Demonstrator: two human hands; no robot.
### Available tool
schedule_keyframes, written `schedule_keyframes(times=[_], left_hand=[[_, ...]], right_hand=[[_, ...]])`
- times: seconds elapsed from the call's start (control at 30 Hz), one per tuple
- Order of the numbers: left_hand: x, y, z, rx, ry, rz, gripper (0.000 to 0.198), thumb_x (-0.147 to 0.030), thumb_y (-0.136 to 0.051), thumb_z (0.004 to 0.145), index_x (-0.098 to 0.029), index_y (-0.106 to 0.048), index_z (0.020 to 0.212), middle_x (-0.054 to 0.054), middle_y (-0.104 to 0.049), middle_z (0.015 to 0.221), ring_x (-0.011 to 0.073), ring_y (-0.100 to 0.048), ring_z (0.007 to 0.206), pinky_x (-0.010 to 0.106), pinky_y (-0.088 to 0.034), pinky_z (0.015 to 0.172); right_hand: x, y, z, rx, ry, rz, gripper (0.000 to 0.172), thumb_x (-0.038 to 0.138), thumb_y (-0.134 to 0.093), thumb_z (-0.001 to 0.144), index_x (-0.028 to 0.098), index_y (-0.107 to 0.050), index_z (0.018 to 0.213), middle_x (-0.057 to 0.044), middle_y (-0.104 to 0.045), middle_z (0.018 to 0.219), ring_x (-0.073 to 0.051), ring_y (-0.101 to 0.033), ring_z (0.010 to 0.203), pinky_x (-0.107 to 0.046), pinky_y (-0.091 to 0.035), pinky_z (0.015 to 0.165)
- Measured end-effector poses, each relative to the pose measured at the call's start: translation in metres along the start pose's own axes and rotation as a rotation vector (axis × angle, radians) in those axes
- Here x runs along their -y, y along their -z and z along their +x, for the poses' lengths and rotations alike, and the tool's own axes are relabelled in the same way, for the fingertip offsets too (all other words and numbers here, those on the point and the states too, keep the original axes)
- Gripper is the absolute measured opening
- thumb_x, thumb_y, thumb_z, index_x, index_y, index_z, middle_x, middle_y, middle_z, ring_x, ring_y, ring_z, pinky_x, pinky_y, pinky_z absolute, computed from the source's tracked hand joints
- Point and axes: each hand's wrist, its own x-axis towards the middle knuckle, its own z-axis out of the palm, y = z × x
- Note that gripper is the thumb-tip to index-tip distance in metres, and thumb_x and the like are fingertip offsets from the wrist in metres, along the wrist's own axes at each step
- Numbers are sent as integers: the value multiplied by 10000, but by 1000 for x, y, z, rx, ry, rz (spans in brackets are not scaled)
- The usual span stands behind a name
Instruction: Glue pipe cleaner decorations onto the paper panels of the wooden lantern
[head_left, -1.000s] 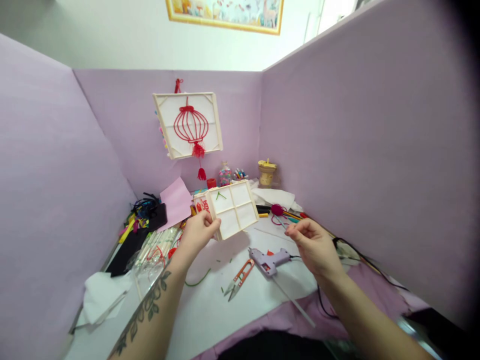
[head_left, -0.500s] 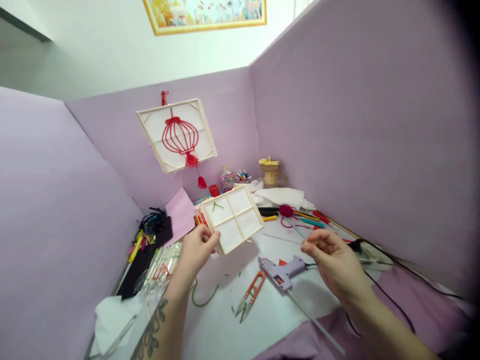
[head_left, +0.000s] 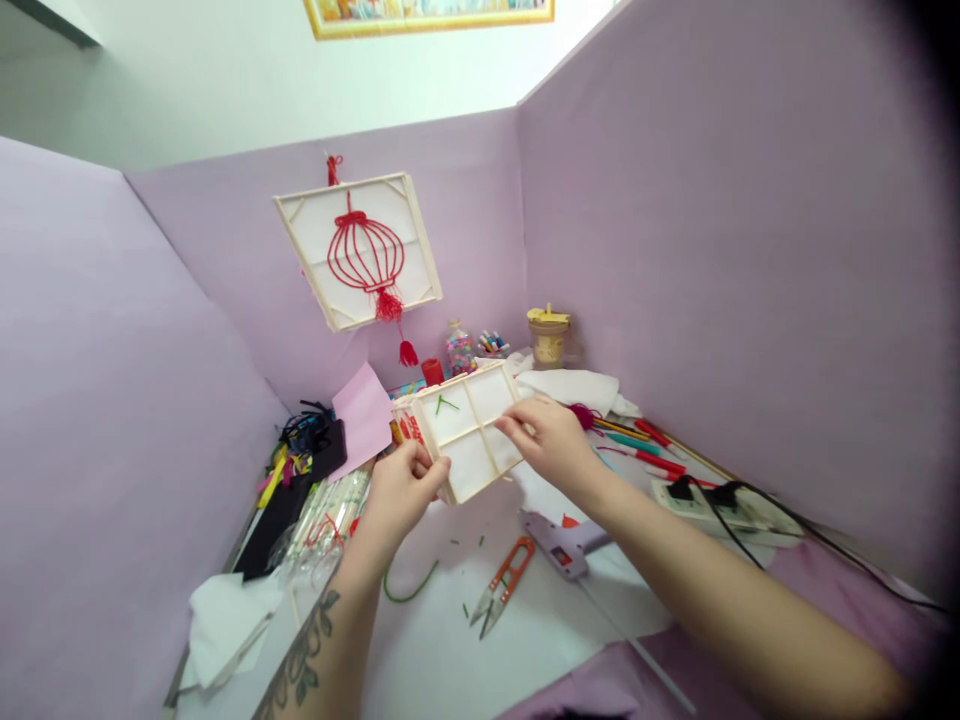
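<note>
Box: mid of view, tilted.
L hand: clamped on box, 8 o'clock corner.
R hand: tips together, over box front, 3 o'clock side; can't tell if sth. pinched.
Scissors: 6 o'clock fr. box.

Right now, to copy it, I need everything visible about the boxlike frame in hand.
The boxlike frame has pale, wood-looking strips dividing its white, papery face into four panes; the upper-left one bears green strokes, its left side red markings. It is tilted above the table, left edge held by the left grip. The right grip is over its right part; contact is unclear.
</note>
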Motion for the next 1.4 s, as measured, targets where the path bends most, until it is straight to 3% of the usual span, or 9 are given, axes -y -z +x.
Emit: schedule_keyframes(times=[0.13, 0.3, 0.87, 1.2, 1.4], left_hand=[[2, -5, -2, -8, -24, 12, 274, -431, -601, 745, -215, -466, 645, -31, -591, 530, 156, -617, 522, 248, -436, 522], [-2, -7, -5, -12, -60, 82, 277, -425, -600, 750, -214, -468, 630, -20, -601, 542, 159, -609, 536, 254, -415, 538], [1, -8, -5, -13, -87, 88, 272, -410, -592, 765, -210, -466, 630, -17, -615, 557, 153, -593, 551, 246, -366, 544], [3, -9, -5, -4, -89, 65, 271, -416, -597, 763, -208, -474, 640, -18, -628, 564, 155, -609, 560, 244, -370, 546], [2, -10, -5, 6, -91, 61, 265, -407, -589, 767, -210, -464, 643, -19, -624, 562, 154, -603, 553, 249, -367, 546]], right_hand=[[19, -20, 23, -27, 19, 87, 56, 226, -587, 842, 215, -632, 811, -50, -629, 866, -218, -576, 868, -354, -439, 795], [20, -32, 23, -36, -5, 87, 27, 191, -584, 800, 208, -579, 820, -60, -571, 893, -235, -554, 904, -377, -447, 832], [12, -32, 27, 15, 192, -115, 145, 166, -453, 913, 204, -572, 840, -94, -569, 897, -241, -530, 857, -361, -450, 769], [7, -31, 31, -25, 364, -409, 169, 182, -446, 955, 182, -599, 884, -86, -628, 922, -195, -570, 816, -270, -415, 660], [8, -28, 32, -12, 365, -409, 161, 200, -465, 954, 183, -605, 875, -76, -622, 899, -191, -569, 793, -271, -405, 665]])
